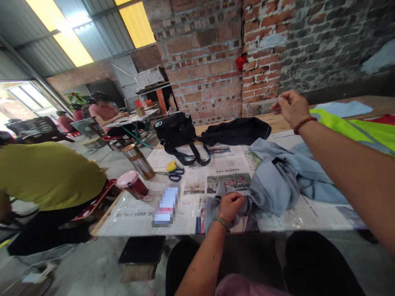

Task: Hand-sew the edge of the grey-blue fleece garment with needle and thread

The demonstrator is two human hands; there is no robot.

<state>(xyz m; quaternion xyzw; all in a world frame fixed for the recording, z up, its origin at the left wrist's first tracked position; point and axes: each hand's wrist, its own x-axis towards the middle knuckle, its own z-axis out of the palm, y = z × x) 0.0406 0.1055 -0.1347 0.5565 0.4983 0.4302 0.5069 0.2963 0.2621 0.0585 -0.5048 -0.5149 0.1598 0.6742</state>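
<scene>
A grey garment (274, 181) lies crumpled on the newspaper-covered table, its folds spreading right under my right forearm. My left hand (230, 207) is closed, pinching the near left end of this cloth at the table's front edge. Raised above the far side of the table, my right hand (291, 107) has its thumb and fingers pressed together. Anything thin between those fingertips is too small to make out. That hand is apart from the grey garment.
Left of the cloth are a phone (166, 205), blue-handled scissors (175, 173), a lidded cup (132, 183) and a metal flask (138, 161). A black bag (175, 133) and dark cloth (237, 130) lie behind; a yellow vest (348, 127) lies right. A person (52, 174) sits left.
</scene>
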